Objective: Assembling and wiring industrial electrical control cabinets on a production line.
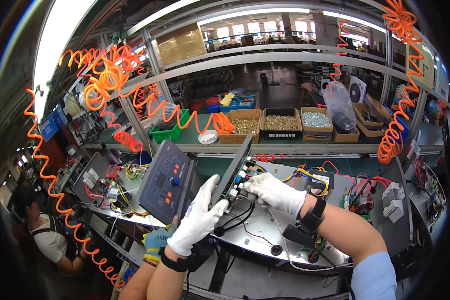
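Note:
My left hand (200, 217), in a white glove, grips the lower end of a dark control panel (235, 167) that stands tilted on edge. White connectors and a circuit board (233, 190) line the panel's side that faces right. Also white-gloved, my right hand (276, 192) has its fingers pinched together at these connectors; what they hold is hidden. Thin wires (245, 212) run from there down to an open metal housing (255, 240) beneath. Just left, a co-worker's hand in a blue and yellow glove (156, 242) is at the lower edge of another control panel (166, 177) with a blue knob.
Wired housings with red and yellow wires (117, 192) stand on both sides. Behind are boxes of small metal parts (280, 122), a green bin (170, 130) and a white dish (208, 136). Orange coiled hoses (50, 175) hang left and right. A person (50, 230) is at far left.

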`<action>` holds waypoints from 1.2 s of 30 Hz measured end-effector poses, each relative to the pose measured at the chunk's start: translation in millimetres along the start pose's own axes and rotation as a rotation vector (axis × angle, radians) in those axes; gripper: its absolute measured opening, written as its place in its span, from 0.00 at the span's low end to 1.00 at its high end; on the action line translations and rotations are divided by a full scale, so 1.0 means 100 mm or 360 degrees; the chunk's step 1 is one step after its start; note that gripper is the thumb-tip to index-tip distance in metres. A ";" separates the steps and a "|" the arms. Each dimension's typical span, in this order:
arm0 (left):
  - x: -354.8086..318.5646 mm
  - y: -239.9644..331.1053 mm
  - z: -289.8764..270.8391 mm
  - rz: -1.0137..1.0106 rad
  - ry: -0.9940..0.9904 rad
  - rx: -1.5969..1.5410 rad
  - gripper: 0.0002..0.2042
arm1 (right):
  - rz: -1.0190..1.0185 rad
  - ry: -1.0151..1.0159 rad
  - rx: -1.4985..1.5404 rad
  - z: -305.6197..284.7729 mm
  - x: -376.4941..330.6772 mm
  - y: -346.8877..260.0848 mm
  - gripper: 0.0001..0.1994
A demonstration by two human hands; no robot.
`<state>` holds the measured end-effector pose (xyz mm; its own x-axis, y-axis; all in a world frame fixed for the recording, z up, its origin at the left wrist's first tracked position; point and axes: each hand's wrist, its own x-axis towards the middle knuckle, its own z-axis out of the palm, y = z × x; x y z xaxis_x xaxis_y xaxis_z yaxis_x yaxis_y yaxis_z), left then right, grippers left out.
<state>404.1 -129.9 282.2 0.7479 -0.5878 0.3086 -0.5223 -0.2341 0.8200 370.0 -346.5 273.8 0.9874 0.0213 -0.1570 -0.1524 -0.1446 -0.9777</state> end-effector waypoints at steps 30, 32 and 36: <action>0.05 -0.18 0.24 0.0062 0.0233 -0.0248 0.24 | 0.0050 -0.0156 0.0653 0.01 0.12 0.30 0.09; 0.04 -0.32 0.26 0.0127 0.0331 -0.0064 0.24 | 0.0064 -0.0105 0.0599 0.06 0.15 0.27 0.09; 0.09 -0.30 0.29 0.0103 0.0284 -0.0129 0.24 | 0.0087 -0.0027 0.0554 0.00 0.15 0.26 0.08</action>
<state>414.7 -151.0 246.9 0.7783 -0.4512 0.4367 -0.5423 -0.1326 0.8296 381.3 -350.0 246.2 0.9770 0.0395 -0.2097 -0.2134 0.2001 -0.9563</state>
